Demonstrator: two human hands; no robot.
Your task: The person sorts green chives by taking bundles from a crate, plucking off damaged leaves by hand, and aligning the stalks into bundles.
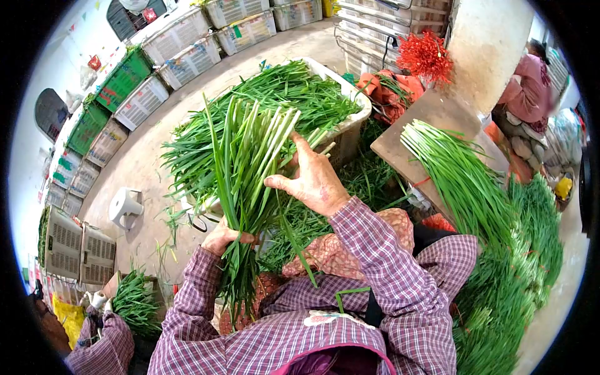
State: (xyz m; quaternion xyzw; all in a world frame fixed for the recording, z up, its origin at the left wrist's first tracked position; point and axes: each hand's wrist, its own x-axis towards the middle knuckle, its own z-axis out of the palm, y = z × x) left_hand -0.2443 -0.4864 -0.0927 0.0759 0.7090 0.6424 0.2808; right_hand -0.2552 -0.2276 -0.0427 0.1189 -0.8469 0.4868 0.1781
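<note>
My left hand (230,237) is wrapped round the lower, leafy part of a bunch of garlic chives (250,156), which stands upright with its pale stem ends at the top. Beside those stems is my right hand (315,181), thumb and forefinger spread apart, the fingertips at the bunch's right side; its other fingers are partly hidden. Just beyond the bunch, a white crate (356,103) is heaped with loose chives (287,84). To my right, a gathered bundle of chives (447,165) lies on a board (400,140).
Finished-looking bundles (500,300) are piled on the floor at right. Red ties (425,56) hang by stacked crates (369,37). A white stool (125,208) stands at left, and more crates (187,59) line the wall. Other people (103,344) sit at lower left and far right.
</note>
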